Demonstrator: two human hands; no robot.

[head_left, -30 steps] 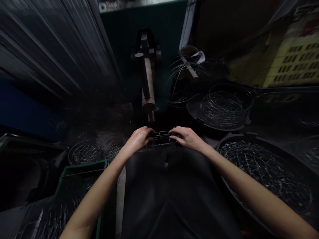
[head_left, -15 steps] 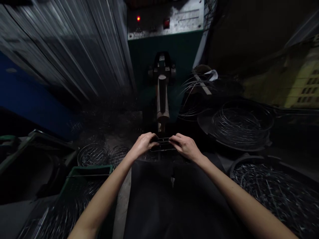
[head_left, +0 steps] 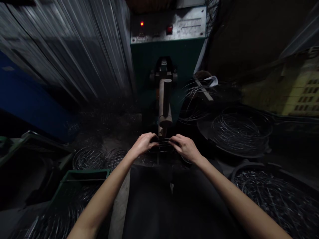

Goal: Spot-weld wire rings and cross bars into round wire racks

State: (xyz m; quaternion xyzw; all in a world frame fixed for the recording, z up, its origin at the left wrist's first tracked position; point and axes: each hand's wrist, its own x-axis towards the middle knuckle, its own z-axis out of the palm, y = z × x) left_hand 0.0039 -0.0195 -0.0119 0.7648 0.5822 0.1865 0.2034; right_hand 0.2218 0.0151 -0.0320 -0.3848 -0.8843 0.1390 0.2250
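Observation:
Between my two hands is a small wire rack (head_left: 163, 144) of thin parallel metal wires. My left hand (head_left: 144, 144) pinches its left side with thumb and fingers. On the opposite side my right hand (head_left: 184, 146) grips it the same way. Just beyond the rack, the cylindrical electrode arm (head_left: 165, 104) of a green machine (head_left: 142, 66) points down toward it. Whether the arm's tip touches the wires cannot be made out in the dark.
A red lamp (head_left: 142, 23) glows on the machine's panel. To the right lie a round tray of wire rings (head_left: 238, 131) and a tub of wire pieces (head_left: 274, 196). A green crate (head_left: 84, 173) with wire parts stands at left. A yellow crate (head_left: 307, 89) is far right.
The view has shifted slightly, so the machine and its panel sit a little lower. Both hands keep their hold on the wire rack in nearly the same place.

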